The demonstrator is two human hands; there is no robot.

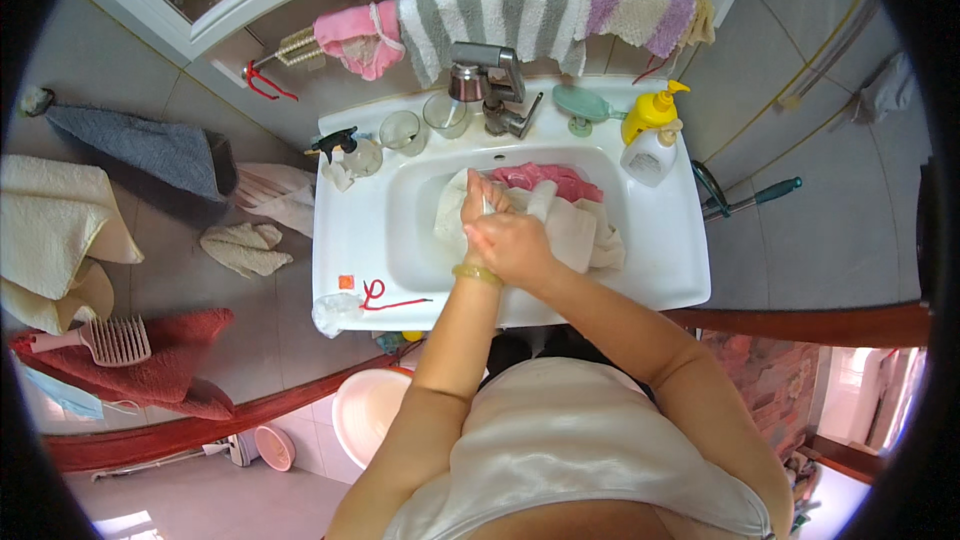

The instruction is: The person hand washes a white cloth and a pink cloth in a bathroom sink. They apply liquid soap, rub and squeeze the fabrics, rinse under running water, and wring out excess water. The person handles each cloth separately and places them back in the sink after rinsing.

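Note:
My left hand (478, 199) and my right hand (516, 244) are pressed together over the washbasin (416, 221). My right hand is closed in a fist across the base of my left hand. A bit of white cloth (488, 207) shows between them; most of the grip is hidden. Beside my right hand lies a heap of wet cream cloth (574, 232) in the basin. A pink cloth (551, 178) lies behind it, near the basin's back wall. A yellow-green bangle (477, 274) circles my left wrist.
A grey faucet (499, 94) rises behind the basin. On the left rim are a spray bottle (364, 155) and two glass cups (403, 133); at the right, a yellow pump bottle (649, 116) and a white one (651, 154). A red cord (394, 305) lies at front left.

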